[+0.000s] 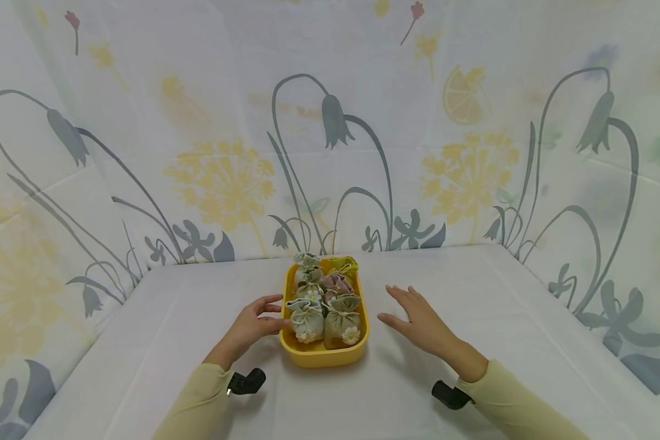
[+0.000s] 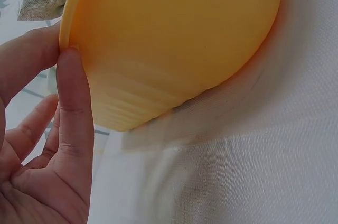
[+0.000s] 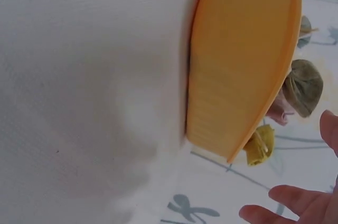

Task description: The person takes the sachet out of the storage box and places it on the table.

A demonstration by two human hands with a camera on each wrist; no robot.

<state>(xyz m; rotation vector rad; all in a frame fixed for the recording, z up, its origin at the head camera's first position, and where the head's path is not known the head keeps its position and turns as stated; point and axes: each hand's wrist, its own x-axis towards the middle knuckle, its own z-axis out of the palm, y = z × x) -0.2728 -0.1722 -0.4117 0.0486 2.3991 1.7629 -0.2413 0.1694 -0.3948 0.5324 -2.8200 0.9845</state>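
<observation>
A yellow plastic basin point(image 1: 324, 359) stands on the white cloth with several small drawstring pouches inside. At its front sit a pale grey-green pouch point(image 1: 307, 319) and an olive pouch point(image 1: 343, 319), each with a white flower. Behind them are a mauve pouch point(image 1: 337, 285), a yellow-green pouch point(image 1: 342, 264) and others, partly overlapped. My left hand point(image 1: 253, 321) pinches the basin's left rim between thumb point(image 2: 74, 97) and index finger, as the left wrist view shows. To the right of the basin, my right hand point(image 1: 426, 324) hovers apart from it, fingers extended, holding nothing.
White cloth point(image 1: 445, 275) covers the table. Around the back and sides hangs a curtain point(image 1: 330, 183) with grey and yellow flower prints. A small black device point(image 1: 247, 382) is on the left wrist, and another black device point(image 1: 451, 395) is on the right.
</observation>
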